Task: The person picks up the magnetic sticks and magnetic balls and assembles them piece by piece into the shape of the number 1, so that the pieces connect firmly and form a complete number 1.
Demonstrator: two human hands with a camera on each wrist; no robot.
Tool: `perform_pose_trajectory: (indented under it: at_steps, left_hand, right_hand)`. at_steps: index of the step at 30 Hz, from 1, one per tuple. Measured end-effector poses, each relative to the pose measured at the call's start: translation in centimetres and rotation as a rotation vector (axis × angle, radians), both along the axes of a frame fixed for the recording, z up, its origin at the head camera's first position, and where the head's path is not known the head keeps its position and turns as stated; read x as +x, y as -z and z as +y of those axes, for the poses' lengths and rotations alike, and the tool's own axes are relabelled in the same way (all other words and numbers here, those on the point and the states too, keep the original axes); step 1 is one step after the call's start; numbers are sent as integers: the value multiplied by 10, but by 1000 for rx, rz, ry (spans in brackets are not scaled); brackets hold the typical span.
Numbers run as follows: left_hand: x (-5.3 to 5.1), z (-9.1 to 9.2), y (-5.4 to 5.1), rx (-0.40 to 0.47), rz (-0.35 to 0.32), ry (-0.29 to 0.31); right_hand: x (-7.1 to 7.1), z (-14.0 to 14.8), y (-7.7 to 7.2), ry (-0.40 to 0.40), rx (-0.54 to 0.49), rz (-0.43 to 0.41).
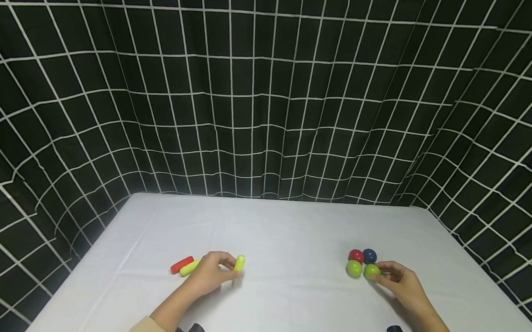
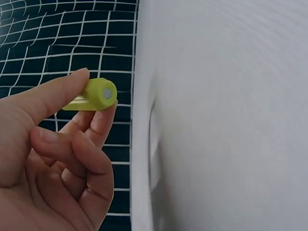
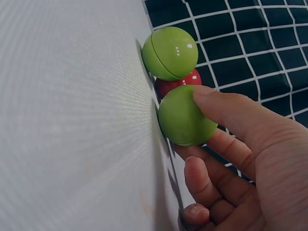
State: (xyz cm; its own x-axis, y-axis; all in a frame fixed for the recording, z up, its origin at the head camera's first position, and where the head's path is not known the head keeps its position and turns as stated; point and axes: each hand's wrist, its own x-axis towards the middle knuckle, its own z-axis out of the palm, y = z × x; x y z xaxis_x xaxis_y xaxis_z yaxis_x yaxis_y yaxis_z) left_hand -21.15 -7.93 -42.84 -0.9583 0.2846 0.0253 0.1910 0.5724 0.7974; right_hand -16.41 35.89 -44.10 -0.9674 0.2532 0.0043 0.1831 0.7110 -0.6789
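A short yellow rod (image 1: 239, 263) with a round grey disc in its end is pinched between thumb and fingertips of my left hand (image 1: 212, 273). In the left wrist view that rod (image 2: 98, 95) is held above the white surface. My right hand (image 1: 403, 283) grips a green ball (image 1: 372, 272) resting on the table; the right wrist view shows the thumb on this ball (image 3: 186, 115). Close by sit a second green ball (image 1: 354, 268), a red ball (image 1: 356, 255) and a blue ball (image 1: 369, 256), grouped together.
Left of my left hand lie a red rod (image 1: 182, 264) and another yellow rod (image 1: 189, 268), partly behind the hand. White cloth covers the table (image 1: 291, 300). A black curtain with white grid lines (image 1: 253, 96) surrounds its back and sides. Dark devices show near both wrists.
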Motion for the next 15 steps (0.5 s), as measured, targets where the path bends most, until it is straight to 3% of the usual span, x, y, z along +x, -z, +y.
perform_pose_trajectory:
  at_steps: [9, 15]
  left_hand:
    - [-12, 20, 7, 153, -122, 3]
    - [-12, 38, 8, 226, -168, 44]
  right_hand:
    - [-1, 2, 0, 12, -6, -22]
    - [-1, 2, 2, 18, -4, -21]
